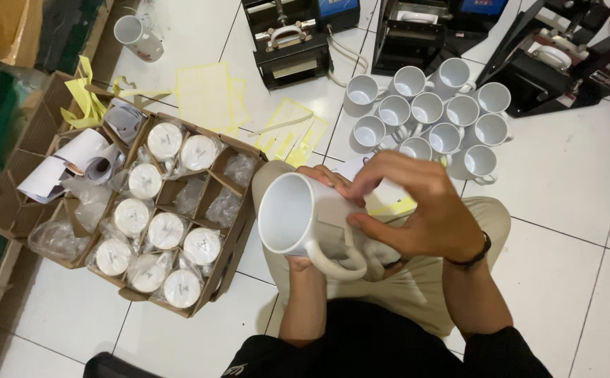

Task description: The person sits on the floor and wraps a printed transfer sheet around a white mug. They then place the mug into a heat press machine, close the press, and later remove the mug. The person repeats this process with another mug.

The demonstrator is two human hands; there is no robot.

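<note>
Held over the person's lap, a white mug (305,220) lies sideways, left hand (319,183) gripping from beneath, right hand (417,210) clasped across its side. White floor tiles (564,182) carry a divided cardboard box (231,241), clustered mugs (431,115) and mug presses (291,42).

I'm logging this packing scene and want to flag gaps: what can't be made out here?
- Head view: the left hand is mostly hidden behind the white ceramic mug.
- The mug's far side is covered by the right hand.
- The black mug press machines are cut off by the top edge.
- The mugs in the brown cardboard divider box are blurred by plastic wrap.
</note>
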